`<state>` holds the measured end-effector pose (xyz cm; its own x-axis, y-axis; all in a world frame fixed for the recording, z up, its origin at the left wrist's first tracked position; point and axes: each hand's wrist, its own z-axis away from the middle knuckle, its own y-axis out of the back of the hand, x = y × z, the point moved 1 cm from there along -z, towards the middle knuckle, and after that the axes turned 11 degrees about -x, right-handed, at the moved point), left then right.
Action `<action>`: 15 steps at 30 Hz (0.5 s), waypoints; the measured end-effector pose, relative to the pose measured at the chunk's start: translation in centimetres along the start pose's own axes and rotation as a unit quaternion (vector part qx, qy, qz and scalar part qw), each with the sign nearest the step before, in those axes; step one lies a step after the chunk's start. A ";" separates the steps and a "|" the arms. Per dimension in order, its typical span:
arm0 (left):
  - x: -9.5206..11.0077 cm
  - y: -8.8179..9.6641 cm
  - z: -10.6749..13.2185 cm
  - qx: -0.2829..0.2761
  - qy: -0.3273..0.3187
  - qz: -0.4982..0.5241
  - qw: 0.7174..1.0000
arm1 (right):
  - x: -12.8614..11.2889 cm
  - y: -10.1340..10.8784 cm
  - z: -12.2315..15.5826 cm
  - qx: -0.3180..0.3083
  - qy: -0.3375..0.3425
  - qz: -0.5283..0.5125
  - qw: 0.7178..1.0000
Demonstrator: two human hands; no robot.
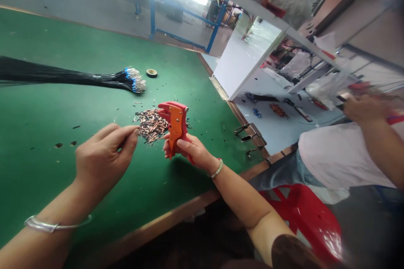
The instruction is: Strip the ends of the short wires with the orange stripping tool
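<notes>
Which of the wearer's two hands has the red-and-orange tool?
The right hand, with the beaded bracelet, grips the tool. The left hand, with the silver bangle, instead pinches thumb and finger together near the pile of scraps.

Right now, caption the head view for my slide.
Right hand holding a red-orange tool, left hand pinched near scraps on a green table.

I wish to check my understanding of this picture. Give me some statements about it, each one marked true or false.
1. The right hand holds a red and orange tool. True.
2. The left hand is spread flat. False: its thumb and index finger are pinched together.
3. The pile of small scraps lies on the green table. True.
4. The plastic stool is blue. False: it is red.
5. A roll of tape lies near the bundle of black wires. True.
</notes>
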<state>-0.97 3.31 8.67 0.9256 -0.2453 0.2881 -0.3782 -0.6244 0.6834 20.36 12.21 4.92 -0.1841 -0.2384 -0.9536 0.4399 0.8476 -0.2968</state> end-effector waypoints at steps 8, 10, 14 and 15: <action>1.5 -0.2 0.6 -0.024 -0.040 -0.016 0.999 | 0.6 -0.8 0.0 -0.012 0.009 0.105 0.994; 1.8 -0.2 0.7 -0.032 -0.050 -0.030 0.998 | 0.8 -0.8 0.1 -0.017 0.015 0.120 0.993; 2.5 -0.1 0.8 -0.038 -0.069 -0.051 0.996 | 1.1 -0.7 0.2 -0.024 0.028 0.133 0.990; 2.7 0.0 0.8 -0.040 -0.071 -0.053 0.995 | 1.3 -0.7 0.2 -0.026 0.034 0.130 0.991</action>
<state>1.56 2.07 8.89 0.9504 -0.2876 0.1183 -0.2735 -0.5919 0.7581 20.00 11.26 3.91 -0.1301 0.0230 -0.9912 0.4342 0.9001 -0.0361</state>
